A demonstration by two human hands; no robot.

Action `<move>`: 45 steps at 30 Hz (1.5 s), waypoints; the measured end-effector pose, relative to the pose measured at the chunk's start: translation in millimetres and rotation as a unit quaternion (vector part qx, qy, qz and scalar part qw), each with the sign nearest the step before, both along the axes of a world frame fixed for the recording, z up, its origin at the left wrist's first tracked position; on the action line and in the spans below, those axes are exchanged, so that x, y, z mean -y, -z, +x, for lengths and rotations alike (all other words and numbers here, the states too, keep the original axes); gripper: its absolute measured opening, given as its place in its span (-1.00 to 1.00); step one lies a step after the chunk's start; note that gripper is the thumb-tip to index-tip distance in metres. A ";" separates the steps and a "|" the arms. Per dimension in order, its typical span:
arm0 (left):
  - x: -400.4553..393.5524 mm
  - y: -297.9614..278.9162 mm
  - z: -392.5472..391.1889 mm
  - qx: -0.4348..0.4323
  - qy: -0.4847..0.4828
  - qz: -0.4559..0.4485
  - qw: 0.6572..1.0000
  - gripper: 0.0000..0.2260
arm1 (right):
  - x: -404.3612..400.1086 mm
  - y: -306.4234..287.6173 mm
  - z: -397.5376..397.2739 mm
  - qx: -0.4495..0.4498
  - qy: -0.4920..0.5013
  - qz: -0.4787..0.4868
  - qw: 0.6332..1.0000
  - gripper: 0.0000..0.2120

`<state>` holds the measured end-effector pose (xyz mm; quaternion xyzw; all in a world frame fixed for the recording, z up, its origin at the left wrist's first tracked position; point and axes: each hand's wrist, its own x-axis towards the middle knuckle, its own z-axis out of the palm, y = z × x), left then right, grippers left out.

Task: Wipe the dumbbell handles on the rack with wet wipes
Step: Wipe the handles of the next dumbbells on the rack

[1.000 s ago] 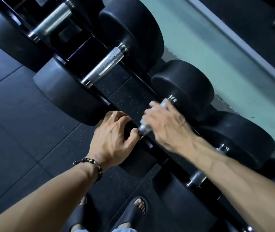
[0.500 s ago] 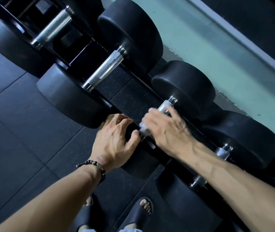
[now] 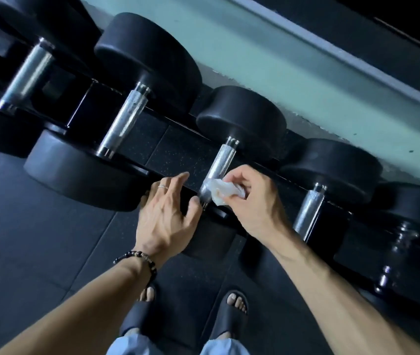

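Several black dumbbells lie side by side on a low black rack (image 3: 178, 144), their knurled chrome handles pointing toward me. My right hand (image 3: 252, 201) pinches a crumpled white wet wipe (image 3: 223, 190) against the near end of the middle handle (image 3: 219, 165). My left hand (image 3: 168, 213) rests with relaxed, spread fingers on the near black head of that dumbbell, thumb close to the handle's end. Bare handles lie to the left (image 3: 127, 116) and to the right (image 3: 308, 211) of the middle one.
A pale green wall (image 3: 293, 62) runs behind the rack. The floor is dark rubber tiles (image 3: 24, 239). My feet in dark slides (image 3: 232, 311) stand just in front of the rack. A smaller dumbbell handle (image 3: 393, 257) shows blurred at the far right.
My right hand has come off its wrap round the middle handle and drawn back to the handle's near end, so the white wipe now shows. The view has tilted, showing more dumbbells on the right.
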<state>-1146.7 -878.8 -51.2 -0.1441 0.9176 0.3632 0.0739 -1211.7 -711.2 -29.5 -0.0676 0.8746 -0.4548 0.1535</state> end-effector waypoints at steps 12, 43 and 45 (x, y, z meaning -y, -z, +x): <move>21.8 -28.4 -38.6 -0.072 0.041 0.059 0.995 -0.92 | 29.5 -14.2 22.7 0.073 0.193 -0.121 0.971 -0.90; -14.2 16.2 -135.2 -0.001 -0.069 0.152 0.986 -0.87 | 62.6 55.2 79.7 -0.039 0.350 0.041 0.935 -0.58; -17.4 18.1 -129.8 -0.012 -0.064 0.130 0.989 -0.77 | 63.0 56.6 79.7 -0.037 0.350 0.039 0.935 -0.57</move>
